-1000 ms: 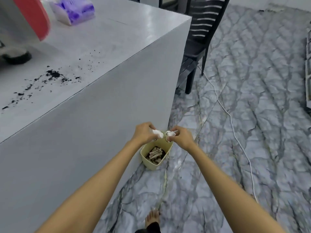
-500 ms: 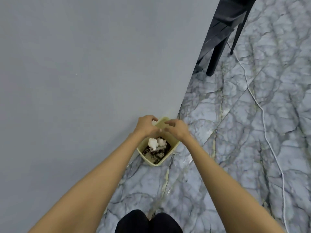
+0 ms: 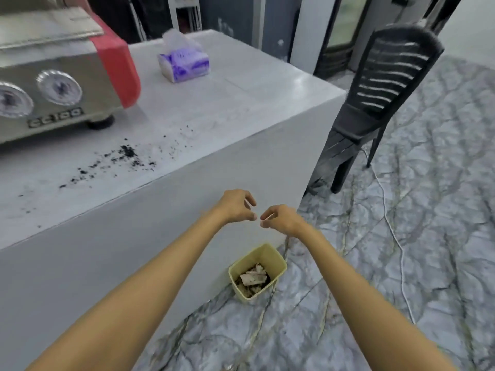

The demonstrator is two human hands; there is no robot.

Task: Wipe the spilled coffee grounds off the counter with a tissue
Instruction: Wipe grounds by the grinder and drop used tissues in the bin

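Dark coffee grounds (image 3: 126, 153) lie scattered on the white counter (image 3: 227, 108), in front of the coffee machine. A purple tissue pack (image 3: 183, 62) stands further back on the counter, one tissue sticking up. My left hand (image 3: 237, 206) and my right hand (image 3: 281, 219) hover side by side in front of the counter's side wall, fingers loosely curled, holding nothing. Below them on the floor a small yellow bin (image 3: 257, 271) holds crumpled used tissues (image 3: 253, 277).
A steel coffee machine (image 3: 53, 76) with a red side panel stands at the counter's left. A black plastic chair (image 3: 380, 97) stands by the counter's right corner. A white cable (image 3: 393, 231) runs across the marble floor.
The tissue pieces left my hands and dropped into the bin. Both hands rose from the bin's rim, and my view lifted back up to the counter top.
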